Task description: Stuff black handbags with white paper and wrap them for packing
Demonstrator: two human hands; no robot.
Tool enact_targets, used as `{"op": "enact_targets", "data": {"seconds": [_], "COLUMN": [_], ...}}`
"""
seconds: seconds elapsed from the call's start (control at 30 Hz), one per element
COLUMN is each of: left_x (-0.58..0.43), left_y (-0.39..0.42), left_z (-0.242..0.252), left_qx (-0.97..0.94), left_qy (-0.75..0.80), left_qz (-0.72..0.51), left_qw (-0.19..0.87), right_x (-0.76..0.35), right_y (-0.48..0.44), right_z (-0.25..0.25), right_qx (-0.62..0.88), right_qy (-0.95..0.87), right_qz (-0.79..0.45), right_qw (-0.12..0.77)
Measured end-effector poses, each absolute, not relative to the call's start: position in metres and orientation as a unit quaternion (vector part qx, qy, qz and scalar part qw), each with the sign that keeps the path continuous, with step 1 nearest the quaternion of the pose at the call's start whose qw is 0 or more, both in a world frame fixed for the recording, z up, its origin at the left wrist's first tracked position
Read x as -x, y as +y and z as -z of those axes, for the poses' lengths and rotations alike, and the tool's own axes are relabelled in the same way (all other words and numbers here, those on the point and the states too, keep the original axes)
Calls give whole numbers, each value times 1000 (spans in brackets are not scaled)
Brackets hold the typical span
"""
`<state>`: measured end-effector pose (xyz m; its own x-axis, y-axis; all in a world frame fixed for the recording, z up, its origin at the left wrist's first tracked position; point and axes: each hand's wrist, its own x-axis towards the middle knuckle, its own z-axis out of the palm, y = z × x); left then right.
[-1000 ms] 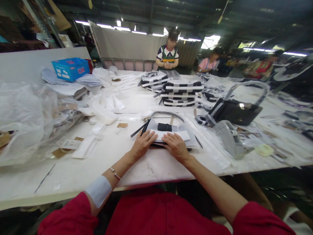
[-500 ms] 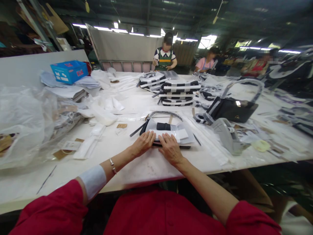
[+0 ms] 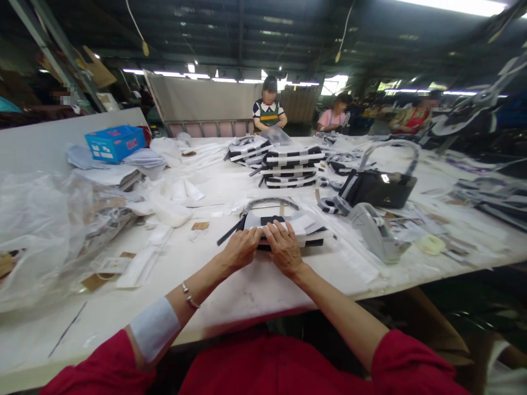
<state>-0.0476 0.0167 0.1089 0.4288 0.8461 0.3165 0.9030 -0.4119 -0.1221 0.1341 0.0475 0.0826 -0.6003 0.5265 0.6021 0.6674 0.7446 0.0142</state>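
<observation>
A black handbag (image 3: 268, 220) lies on the table in front of me, partly covered by a white wrapping sheet (image 3: 304, 224). Its wrapped handle (image 3: 272, 202) arches away on the far side. My left hand (image 3: 242, 249) has its fingers curled and pinched at the bag's near edge; exactly what part they grip is hidden. My right hand (image 3: 284, 247) presses its extended fingers on the white sheet beside the left one, thumb toward me. A dark strap end (image 3: 228, 233) sticks out at the bag's left.
Stacked wrapped handbags (image 3: 290, 167) stand farther back. To the right are an upright black handbag (image 3: 379, 189) and a grey tape dispenser (image 3: 376, 233). Clear plastic bags (image 3: 37, 230) and a blue box (image 3: 115, 144) occupy the left. A co-worker (image 3: 268, 109) is across the table.
My left fingers have gone from lying flat to curled at the bag's near edge. The white sheet now sits differently over the bag. The view has tilted up slightly.
</observation>
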Motion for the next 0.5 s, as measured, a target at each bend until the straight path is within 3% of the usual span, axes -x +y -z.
{"op": "enact_targets", "data": {"seconds": [0.3,0.5], "left_x": [43,42], "left_y": [4,-2], "left_z": [-96,-71], "left_qx": [821,792], "left_qy": [-534,-513], "left_qz": [129,185], "left_qw": [155,275], "right_x": [-131,-129], "right_y": [52,52], "right_z": [-84,-85], "right_qx": [305,305], "right_qy": [-906,-910], "right_qz": [92,110], "right_qw": [279,259]}}
